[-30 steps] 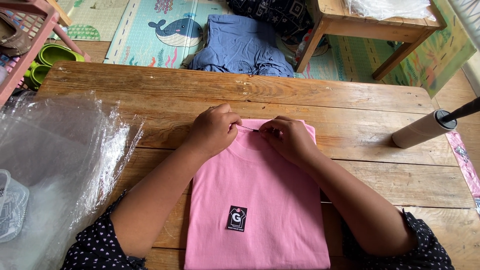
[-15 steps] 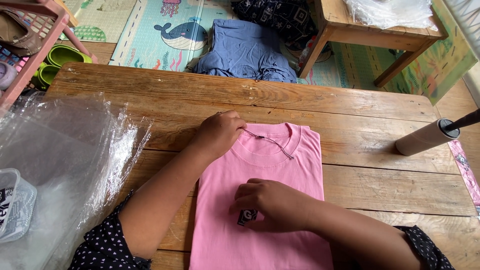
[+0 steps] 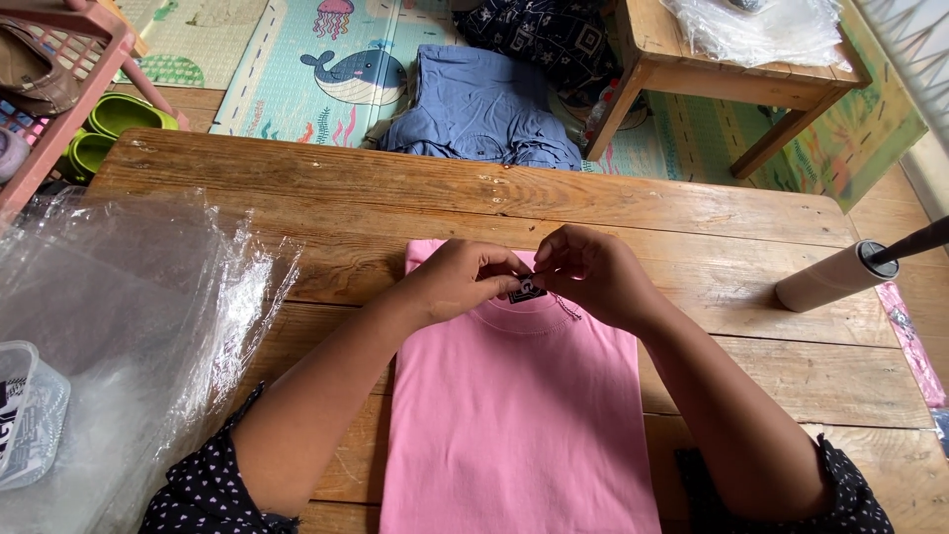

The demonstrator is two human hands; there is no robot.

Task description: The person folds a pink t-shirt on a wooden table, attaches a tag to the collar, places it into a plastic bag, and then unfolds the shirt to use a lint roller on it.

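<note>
— Since the table [image 3: 613, 203] took up most of the view, what lay on it?

— It was a wooden plank table. On its left part was a heap of clear plastic bags [image 3: 129, 326], with a clear tub [image 3: 25, 415] at the left edge. A folded pink shirt [image 3: 519, 425] lay flat in the middle near the person, collar away from them. A cardboard tube [image 3: 830, 279] lay well apart on the right, with a dark rod sticking out of its far end.

— And beyond the table?

— A play mat [image 3: 297, 69] with a whale and a jellyfish covered the floor, and a blue garment [image 3: 474, 104] was bunched on it. A second wooden table [image 3: 732, 69] stood at the back right with clear plastic on top. Green shoes [image 3: 114, 124] sat at the left under a pink rack [image 3: 69, 89].

— Where were the hands?

— Both met over the shirt's collar. The left hand [image 3: 460, 282] came in from the left, the right hand [image 3: 598, 277] from the right, nearly touching.

— And the fingers?

— Pressed together, not spread. Thumb and fingertips of both hands pinched a small dark tag [image 3: 526, 291] between them, just above the neckline. A thin string [image 3: 568, 309] hung from the tag onto the collar.

— Sleeves?

— Dark, with white dots, at both lower corners.
</note>
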